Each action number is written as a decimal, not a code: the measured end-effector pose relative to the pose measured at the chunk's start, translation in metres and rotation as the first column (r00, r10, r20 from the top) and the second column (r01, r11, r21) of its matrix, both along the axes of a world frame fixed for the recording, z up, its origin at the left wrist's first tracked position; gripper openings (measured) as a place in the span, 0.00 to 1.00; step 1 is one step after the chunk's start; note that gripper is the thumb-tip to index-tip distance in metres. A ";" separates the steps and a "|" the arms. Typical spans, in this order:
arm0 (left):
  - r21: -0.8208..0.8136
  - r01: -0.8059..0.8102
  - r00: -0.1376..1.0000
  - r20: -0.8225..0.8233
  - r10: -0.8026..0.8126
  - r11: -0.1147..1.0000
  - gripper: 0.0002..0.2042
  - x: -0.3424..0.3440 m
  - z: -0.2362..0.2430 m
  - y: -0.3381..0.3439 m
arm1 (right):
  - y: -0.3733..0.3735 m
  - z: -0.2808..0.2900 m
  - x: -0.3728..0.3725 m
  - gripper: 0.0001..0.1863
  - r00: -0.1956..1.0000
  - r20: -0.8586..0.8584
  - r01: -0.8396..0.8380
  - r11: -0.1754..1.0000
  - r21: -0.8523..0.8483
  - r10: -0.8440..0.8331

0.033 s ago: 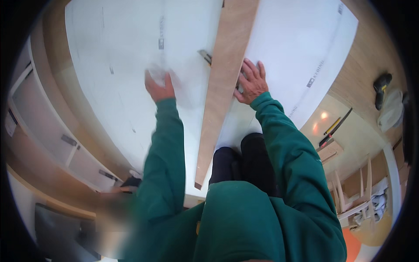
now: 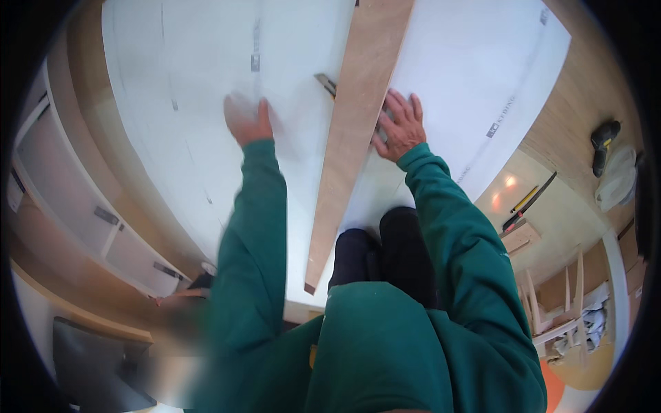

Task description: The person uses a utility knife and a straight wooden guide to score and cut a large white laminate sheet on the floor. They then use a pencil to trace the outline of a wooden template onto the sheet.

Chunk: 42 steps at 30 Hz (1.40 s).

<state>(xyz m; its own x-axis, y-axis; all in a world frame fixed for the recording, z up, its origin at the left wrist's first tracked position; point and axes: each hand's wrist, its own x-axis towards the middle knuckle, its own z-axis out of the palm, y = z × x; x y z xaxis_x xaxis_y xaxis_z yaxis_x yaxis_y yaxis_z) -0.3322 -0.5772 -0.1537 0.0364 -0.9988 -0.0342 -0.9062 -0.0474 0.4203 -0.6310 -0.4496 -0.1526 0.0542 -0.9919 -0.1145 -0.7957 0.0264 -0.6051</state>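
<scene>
A large white sheet (image 2: 186,41) with printed marks lies before me, and a long strip of plywood (image 2: 351,117) crosses it lengthwise. My right hand (image 2: 401,127) rests with spread fingers at the strip's right edge, its fingertips by the wood. Over the sheet left of the strip, my left hand (image 2: 248,120) is smeared by motion; its thumb stands apart from the outstretched fingers, and nothing shows in it. Whether it touches the sheet I cannot tell. A utility knife (image 2: 326,85) sticks out from the strip's left edge, its other end hidden.
At right lie a pencil-like yellow stick (image 2: 525,198), a dark-bladed tool (image 2: 530,201) with a red part and a black-and-yellow tool (image 2: 604,146) beside a clear plastic bag (image 2: 615,180). Wooden frame pieces (image 2: 564,310) are at lower right. A white cabinet (image 2: 65,179) lines the left.
My left hand has shifted slightly left and up over the white sheet. My right hand stays at the strip's edge.
</scene>
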 end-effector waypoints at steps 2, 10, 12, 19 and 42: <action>0.078 -0.061 0.933 0.360 0.029 0.995 0.37 -0.001 -0.029 -0.009 | 0.000 -0.005 0.000 0.23 1.000 -0.008 0.004 1.000 -0.020 -0.004; 0.056 -0.080 0.968 0.243 0.064 0.995 0.36 0.000 -0.039 0.001 | -0.001 -0.016 0.010 0.21 0.987 -0.152 0.050 0.997 -0.057 -0.058; 0.048 -0.017 0.972 0.233 0.005 0.999 0.36 -0.001 -0.037 -0.003 | -0.002 -0.017 0.011 0.23 0.980 -0.181 0.066 0.996 -0.064 -0.077; 0.065 -0.065 0.946 0.321 0.041 0.996 0.37 0.000 -0.043 -0.003 | 0.003 -0.025 0.008 0.25 0.958 0.029 0.286 0.952 -0.110 -0.285; 0.165 -0.141 0.880 0.472 0.047 0.976 0.34 -0.013 -0.041 0.007 | 0.125 0.078 0.243 0.57 0.239 -0.391 0.931 0.094 0.353 -0.889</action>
